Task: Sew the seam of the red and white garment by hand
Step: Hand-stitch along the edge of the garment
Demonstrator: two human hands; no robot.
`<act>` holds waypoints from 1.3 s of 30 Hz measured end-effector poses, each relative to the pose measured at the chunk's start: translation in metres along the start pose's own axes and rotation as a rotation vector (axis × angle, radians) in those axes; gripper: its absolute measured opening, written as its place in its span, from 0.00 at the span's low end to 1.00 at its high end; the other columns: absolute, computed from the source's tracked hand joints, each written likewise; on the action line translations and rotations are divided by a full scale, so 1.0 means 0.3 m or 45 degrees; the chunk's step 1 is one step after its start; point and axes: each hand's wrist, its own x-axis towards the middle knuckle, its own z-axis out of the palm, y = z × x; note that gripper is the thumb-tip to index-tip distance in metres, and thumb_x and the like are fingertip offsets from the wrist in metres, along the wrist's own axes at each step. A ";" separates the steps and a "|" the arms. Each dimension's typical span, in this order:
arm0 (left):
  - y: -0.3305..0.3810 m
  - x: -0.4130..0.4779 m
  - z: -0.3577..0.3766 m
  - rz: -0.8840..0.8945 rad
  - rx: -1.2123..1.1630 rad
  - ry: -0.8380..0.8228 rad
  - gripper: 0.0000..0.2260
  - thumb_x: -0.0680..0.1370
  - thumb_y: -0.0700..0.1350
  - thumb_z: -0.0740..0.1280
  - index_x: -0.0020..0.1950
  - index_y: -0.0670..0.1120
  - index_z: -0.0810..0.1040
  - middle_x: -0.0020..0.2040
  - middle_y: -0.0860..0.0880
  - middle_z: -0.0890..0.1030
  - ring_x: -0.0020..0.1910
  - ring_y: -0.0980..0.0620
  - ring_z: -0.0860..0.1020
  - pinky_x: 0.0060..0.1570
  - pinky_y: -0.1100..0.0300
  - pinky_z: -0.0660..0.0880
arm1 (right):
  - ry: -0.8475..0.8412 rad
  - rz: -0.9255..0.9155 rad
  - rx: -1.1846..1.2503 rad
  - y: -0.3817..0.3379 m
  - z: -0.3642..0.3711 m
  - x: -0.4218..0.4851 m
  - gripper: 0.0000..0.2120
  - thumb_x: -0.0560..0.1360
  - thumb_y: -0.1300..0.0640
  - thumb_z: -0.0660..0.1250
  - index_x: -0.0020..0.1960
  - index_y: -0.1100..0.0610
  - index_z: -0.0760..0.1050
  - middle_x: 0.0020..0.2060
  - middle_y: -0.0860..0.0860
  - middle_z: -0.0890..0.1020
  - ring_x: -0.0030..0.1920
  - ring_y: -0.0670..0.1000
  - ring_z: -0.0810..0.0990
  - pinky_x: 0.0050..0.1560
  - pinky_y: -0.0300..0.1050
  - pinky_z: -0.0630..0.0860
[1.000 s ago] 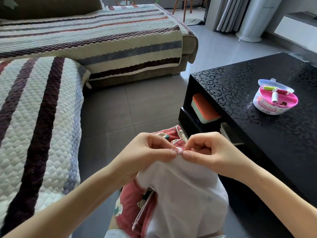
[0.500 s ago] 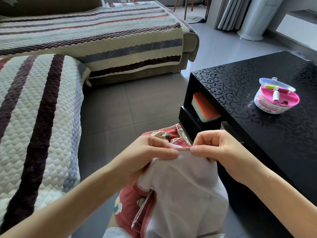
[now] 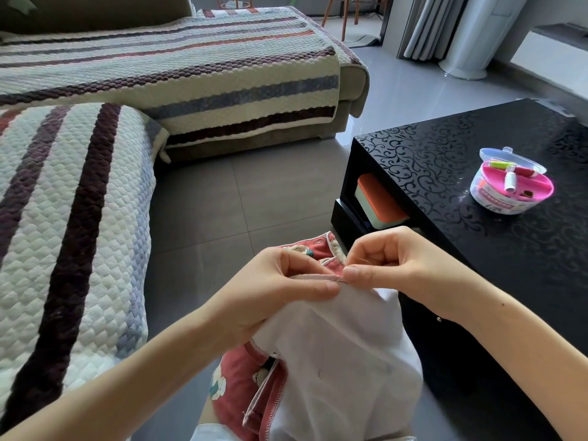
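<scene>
The red and white garment (image 3: 337, 361) lies in my lap, white lining up, red printed side showing at the left and behind my fingers. My left hand (image 3: 273, 291) pinches its top edge along the seam between thumb and forefinger. My right hand (image 3: 401, 265) pinches the same edge just to the right, thumb tip almost touching my left thumb. A small dark point shows between the two thumbs at the seam; I cannot tell whether it is a needle. A thin thread crosses my right fingers.
A black patterned coffee table (image 3: 509, 249) stands at the right, close to my right arm, with a pink and white sewing kit box (image 3: 512, 186) on top and an orange-lidded box (image 3: 378, 202) on its shelf. A striped quilted sofa (image 3: 63, 218) runs along the left and back. Grey tiled floor (image 3: 248, 192) lies between.
My right hand drew slightly away to the right along the seam, then came back so both thumbs nearly meet again. The garment stayed in my lap.
</scene>
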 end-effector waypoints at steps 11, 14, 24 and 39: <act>0.007 0.005 0.041 0.061 0.235 0.078 0.05 0.66 0.44 0.79 0.39 0.46 0.86 0.36 0.49 0.82 0.38 0.55 0.79 0.43 0.57 0.75 | -0.072 -0.021 0.006 -0.028 -0.005 0.029 0.05 0.70 0.57 0.71 0.35 0.54 0.79 0.29 0.52 0.78 0.30 0.47 0.73 0.32 0.36 0.69; 0.008 0.006 0.040 0.053 0.217 0.094 0.04 0.68 0.42 0.78 0.38 0.45 0.85 0.36 0.50 0.81 0.37 0.56 0.79 0.43 0.58 0.75 | -0.037 -0.064 -0.015 -0.022 -0.003 0.028 0.05 0.73 0.60 0.70 0.38 0.56 0.79 0.29 0.49 0.78 0.30 0.45 0.73 0.33 0.35 0.69; 0.001 0.006 -0.024 -0.038 0.150 0.025 0.06 0.65 0.45 0.76 0.37 0.44 0.84 0.35 0.46 0.80 0.35 0.53 0.77 0.36 0.63 0.72 | 0.020 0.014 -0.089 0.025 -0.003 -0.017 0.08 0.69 0.55 0.71 0.38 0.61 0.79 0.26 0.50 0.71 0.28 0.44 0.66 0.28 0.33 0.62; -0.004 0.012 -0.033 -0.017 0.080 0.123 0.07 0.71 0.38 0.72 0.34 0.46 0.84 0.33 0.48 0.82 0.33 0.56 0.78 0.33 0.67 0.74 | 0.410 -0.459 -0.808 0.043 0.083 -0.087 0.08 0.71 0.53 0.62 0.36 0.55 0.75 0.23 0.48 0.72 0.23 0.51 0.68 0.25 0.38 0.65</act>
